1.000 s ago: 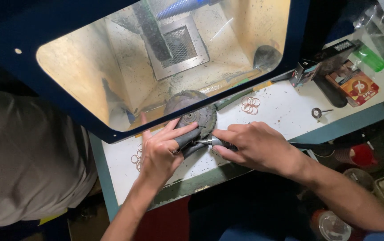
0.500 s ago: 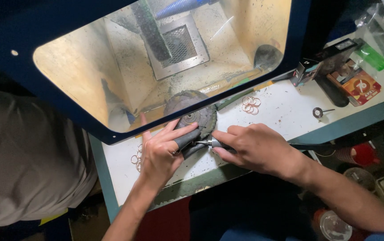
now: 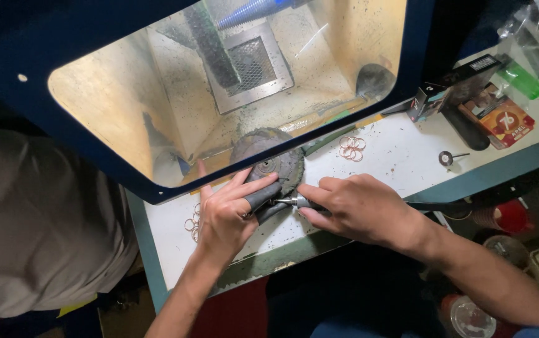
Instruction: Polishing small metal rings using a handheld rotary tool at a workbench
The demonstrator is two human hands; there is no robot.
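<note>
My left hand (image 3: 229, 209) rests on the white bench top (image 3: 401, 156), its dark-capped fingers pinching a small part against a grey dusty buffing wheel (image 3: 276, 164); the part is too small to make out. My right hand (image 3: 360, 209) grips a slim metal rotary handpiece (image 3: 291, 201) whose tip points left into my left fingers. Both hands meet just below the wheel. A black cable runs right from behind my right hand.
A blue dust hood with a lit yellowish window (image 3: 232, 87) overhangs the bench. Copper-coloured rings lie in two heaps (image 3: 351, 148) (image 3: 192, 222). A small round wheel on a stem (image 3: 446, 157), a red box (image 3: 498, 119) and a black box (image 3: 448, 91) sit at right. A person's grey sleeve (image 3: 31, 231) is at left.
</note>
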